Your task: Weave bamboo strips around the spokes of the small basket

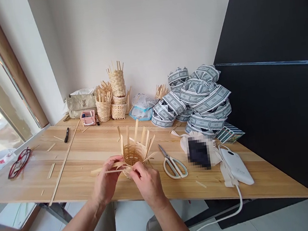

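At the table's (91, 148) near edge, one half-woven basket (133, 154) sits between two hands. The left hand (106, 182) pinches one loose strip (97, 170) at its nine o'clock, and the right hand (148, 183) pinches the basket's weave at six. One pair of scissors (173, 165) lies at three.

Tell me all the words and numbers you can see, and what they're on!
No text reads clearly.
White power bank: faint grey marks, too blurred to read.
Beige handbag: metal emblem, letters too small to tell.
Patterned pile: only the pattern shows, no words.
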Motion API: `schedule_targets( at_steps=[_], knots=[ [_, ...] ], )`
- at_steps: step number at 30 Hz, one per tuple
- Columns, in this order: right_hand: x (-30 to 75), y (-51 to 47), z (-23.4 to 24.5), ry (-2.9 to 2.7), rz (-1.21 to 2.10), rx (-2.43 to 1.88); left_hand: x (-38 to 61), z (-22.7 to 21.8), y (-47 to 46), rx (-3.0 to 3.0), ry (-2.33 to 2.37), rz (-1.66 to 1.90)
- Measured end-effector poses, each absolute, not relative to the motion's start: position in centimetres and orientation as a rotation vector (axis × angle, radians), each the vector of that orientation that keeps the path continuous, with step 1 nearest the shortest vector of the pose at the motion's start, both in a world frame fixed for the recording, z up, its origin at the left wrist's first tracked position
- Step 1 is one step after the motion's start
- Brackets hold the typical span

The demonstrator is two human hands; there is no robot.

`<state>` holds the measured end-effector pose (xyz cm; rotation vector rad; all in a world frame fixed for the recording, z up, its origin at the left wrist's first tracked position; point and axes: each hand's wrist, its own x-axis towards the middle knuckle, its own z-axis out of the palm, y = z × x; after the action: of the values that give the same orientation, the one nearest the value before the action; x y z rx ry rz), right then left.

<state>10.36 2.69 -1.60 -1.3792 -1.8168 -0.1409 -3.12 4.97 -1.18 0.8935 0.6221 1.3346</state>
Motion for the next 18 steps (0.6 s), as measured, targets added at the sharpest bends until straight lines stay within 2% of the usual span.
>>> schedule_targets(
  at_steps=[7,13,18],
  knots=[
    [10.0,2.4,-1.1,-1.720,-0.073,-1.488,-1.0,-2.8,2.4,0.942,0.734,1.564],
    [10.2,2.2,0.4,-1.740,-0.104,-1.612,-1.5,-3.7,2.1,1.217,0.852,1.430],
    [10.5,2.4,1.7,-1.821,-0.092,-1.742,-2.8,-1.6,4.1,1.185,0.764,1.430]
  ],
)
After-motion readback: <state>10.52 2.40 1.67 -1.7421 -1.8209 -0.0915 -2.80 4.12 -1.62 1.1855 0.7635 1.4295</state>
